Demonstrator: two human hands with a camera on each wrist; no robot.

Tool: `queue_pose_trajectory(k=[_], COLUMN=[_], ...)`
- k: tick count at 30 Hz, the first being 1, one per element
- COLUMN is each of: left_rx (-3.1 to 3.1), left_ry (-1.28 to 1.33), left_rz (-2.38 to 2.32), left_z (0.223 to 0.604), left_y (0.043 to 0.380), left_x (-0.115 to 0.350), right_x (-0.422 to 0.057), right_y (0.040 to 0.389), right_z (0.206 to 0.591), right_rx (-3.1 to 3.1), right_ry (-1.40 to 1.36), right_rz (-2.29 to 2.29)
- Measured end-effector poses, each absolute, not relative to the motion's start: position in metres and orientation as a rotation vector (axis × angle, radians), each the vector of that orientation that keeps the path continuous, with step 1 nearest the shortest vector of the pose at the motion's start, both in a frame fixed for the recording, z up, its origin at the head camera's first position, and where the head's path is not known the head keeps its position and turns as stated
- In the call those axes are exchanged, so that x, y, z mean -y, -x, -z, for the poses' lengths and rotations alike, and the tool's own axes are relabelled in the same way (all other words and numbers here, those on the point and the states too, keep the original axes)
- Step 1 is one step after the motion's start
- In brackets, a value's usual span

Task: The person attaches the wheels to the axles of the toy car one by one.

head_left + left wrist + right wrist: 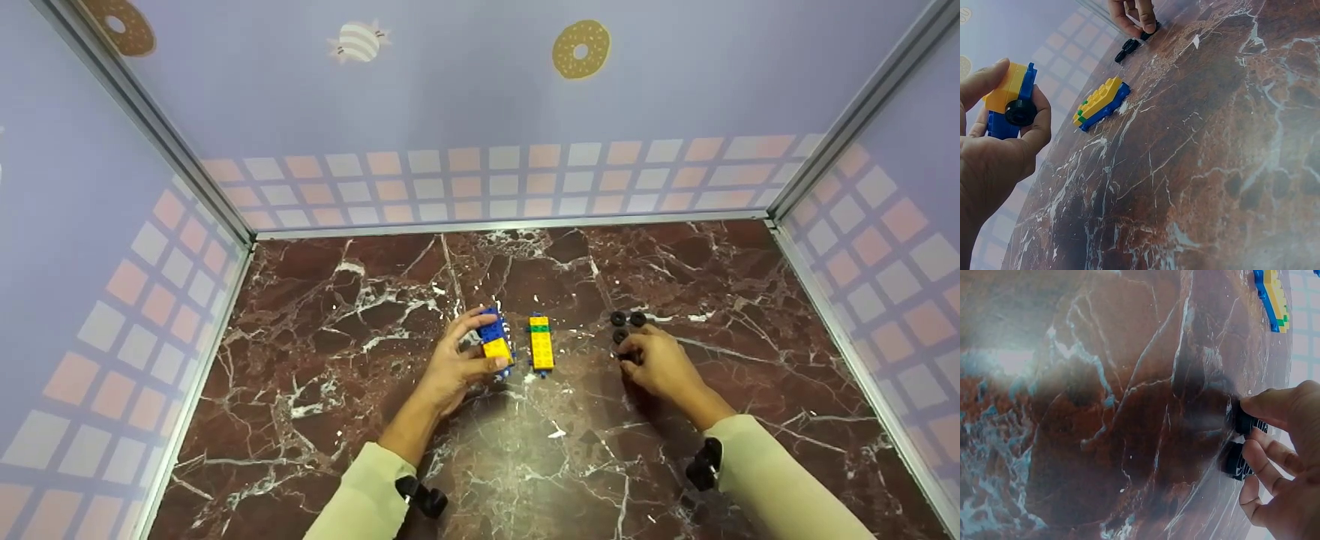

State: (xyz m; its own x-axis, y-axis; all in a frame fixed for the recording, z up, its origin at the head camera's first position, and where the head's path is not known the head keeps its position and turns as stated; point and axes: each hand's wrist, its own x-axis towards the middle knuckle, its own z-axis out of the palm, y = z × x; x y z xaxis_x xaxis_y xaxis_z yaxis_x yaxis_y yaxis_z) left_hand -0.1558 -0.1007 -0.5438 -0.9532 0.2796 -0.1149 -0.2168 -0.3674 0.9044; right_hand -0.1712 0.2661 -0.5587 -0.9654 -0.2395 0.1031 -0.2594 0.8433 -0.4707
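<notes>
My left hand [450,371] grips a toy car [491,330] of blue and yellow building bricks, thumb on the yellow part. In the left wrist view a black wheel [1021,112] sits on the side of this car's blue base. At the right, my right hand [660,365] pinches a small black wheel [1248,421] between thumb and fingers, low at the tabletop. A second wheel [1234,460] lies beside it, under the other fingers. Several more black wheels [619,319] lie just beyond that hand.
Between the hands lies another brick car body [541,345], yellow with a green strip on a blue base, no wheels visible on it. The marbled tabletop [525,465] is bounded by a patterned back wall [480,97] and side walls.
</notes>
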Motion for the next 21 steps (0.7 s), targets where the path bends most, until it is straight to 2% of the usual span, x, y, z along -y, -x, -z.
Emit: queue_pose_trajectory(k=[21], left_rx=[-1.574], left_ry=[-0.137], left_rz=[-2.381], left_z=[0.546], left_y=[0.154], left_x=[0.100], right_x=[-0.253], right_y=[0.178], right_z=[0.550], right_rx=[2.914], right_ry=[-0.403], right_rz=[-0.880])
